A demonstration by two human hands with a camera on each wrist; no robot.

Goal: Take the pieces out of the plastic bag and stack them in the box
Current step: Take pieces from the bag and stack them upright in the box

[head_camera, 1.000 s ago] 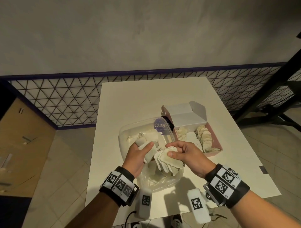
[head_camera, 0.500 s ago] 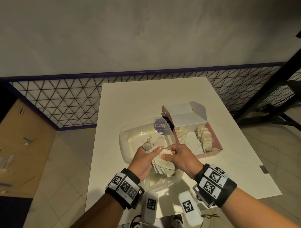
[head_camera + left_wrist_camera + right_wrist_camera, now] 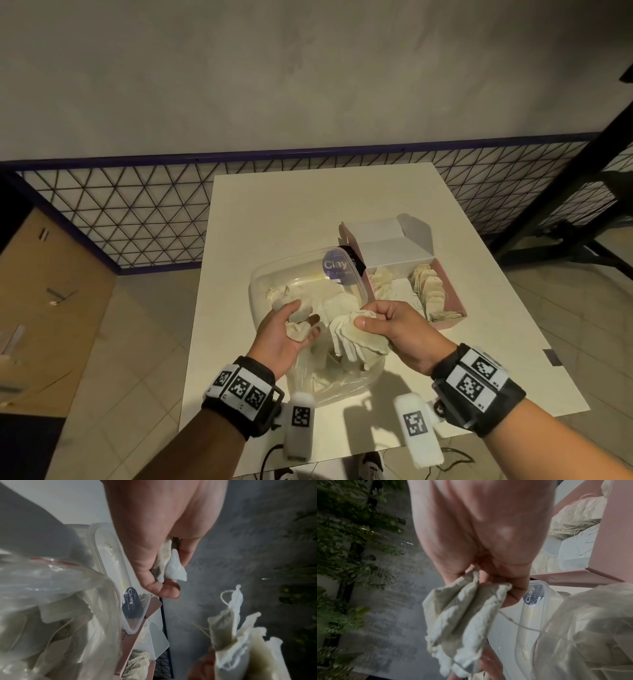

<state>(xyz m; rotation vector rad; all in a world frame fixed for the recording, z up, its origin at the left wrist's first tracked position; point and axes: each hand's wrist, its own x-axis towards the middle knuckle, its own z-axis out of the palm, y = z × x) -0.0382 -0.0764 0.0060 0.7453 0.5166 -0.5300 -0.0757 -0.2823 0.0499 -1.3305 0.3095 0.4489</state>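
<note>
My right hand (image 3: 383,323) grips a fanned bunch of cream tea-bag pieces (image 3: 356,339), also seen in the right wrist view (image 3: 464,616). My left hand (image 3: 291,325) holds a smaller wad of pieces (image 3: 298,325) in its curled fingers, seen too in the left wrist view (image 3: 169,563). Both hands hover over a clear plastic bag (image 3: 329,380) with more pieces in it, near the table's front edge. The pink box (image 3: 448,294) stands to the right, lid open, with a row of pieces (image 3: 428,291) stacked on edge inside.
A clear plastic tub (image 3: 284,277) with a "Clay" sticker (image 3: 337,265) sits behind the bag, against the box's left side. The white table (image 3: 308,205) stands by a mesh fence (image 3: 120,212). A small tape mark (image 3: 552,357) lies near the right edge.
The hands came together half a second ago and have now drawn apart. The right hand keeps the large bunch; the left holds a small wad.
</note>
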